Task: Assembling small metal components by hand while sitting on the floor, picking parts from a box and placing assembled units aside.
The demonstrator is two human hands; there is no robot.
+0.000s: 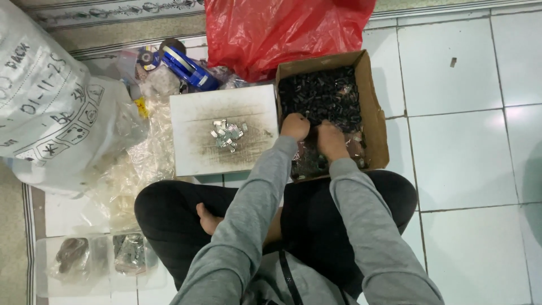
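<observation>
Both hands, the left hand (295, 125) and right hand (330, 139), dig clenched into small black parts (322, 96) filling the open brown cardboard box (374, 107) on the tiled floor (468, 158), while only a few silvery metal pieces (228, 134) lie mid-way on the smudged white board (192, 113) beside it.

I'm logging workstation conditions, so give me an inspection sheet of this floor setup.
Surface: white tiled floor, with a stained white board laid on it.
Job's things: cardboard box of small dark pieces; small silvery pieces heaped on the board.
Clutter: red plastic bag, white printed sack, blue tape rolls, clear tray.
Grippers: left hand and right hand both down in the box, fingers hidden.
Cables: nothing seen.
Surroundings: person sits cross-legged; patterned wall base behind.
</observation>
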